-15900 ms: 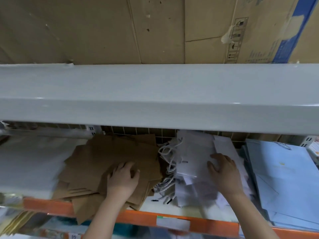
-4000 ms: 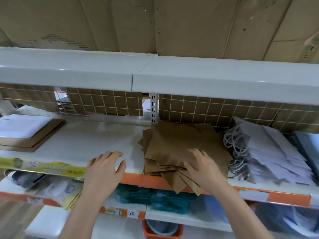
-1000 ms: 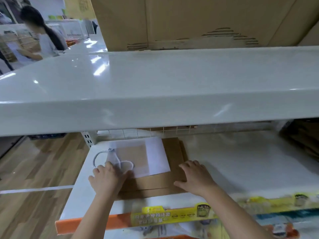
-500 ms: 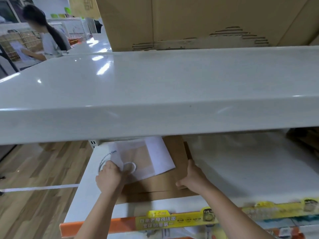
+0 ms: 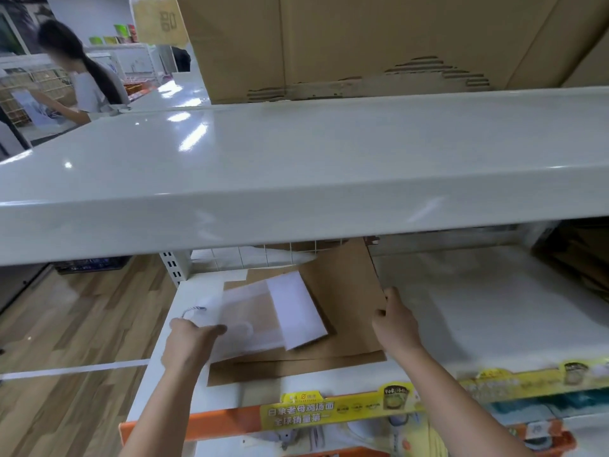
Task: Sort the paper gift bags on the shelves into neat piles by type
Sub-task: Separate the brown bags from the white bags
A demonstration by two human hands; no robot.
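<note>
A small stack of flat brown paper bags [image 5: 342, 291] lies at the left end of the white shelf [image 5: 478, 311]. On top of it is a white bag [image 5: 290, 308] with a clear window and a twisted cord handle. My left hand [image 5: 189, 344] holds the white bag's left edge by the cord, with the bag tilted and blurred. My right hand [image 5: 395, 324] grips the right edge of the top brown bag, which is lifted at an angle above the ones beneath. More brown bags [image 5: 580, 258] show dimly at the far right.
A broad white upper shelf [image 5: 296, 179] overhangs the work area and hides its back. Cardboard boxes [image 5: 362, 41] stand on it. An orange rail with a yellow label [image 5: 333, 412] edges the shelf front. Another person [image 5: 82, 80] stands far left, beyond the wooden floor [image 5: 82, 324].
My right hand has raised the top brown bag's right edge and turned it. My left hand has slid the white bag leftward and tilted it. The view shifted slightly.
</note>
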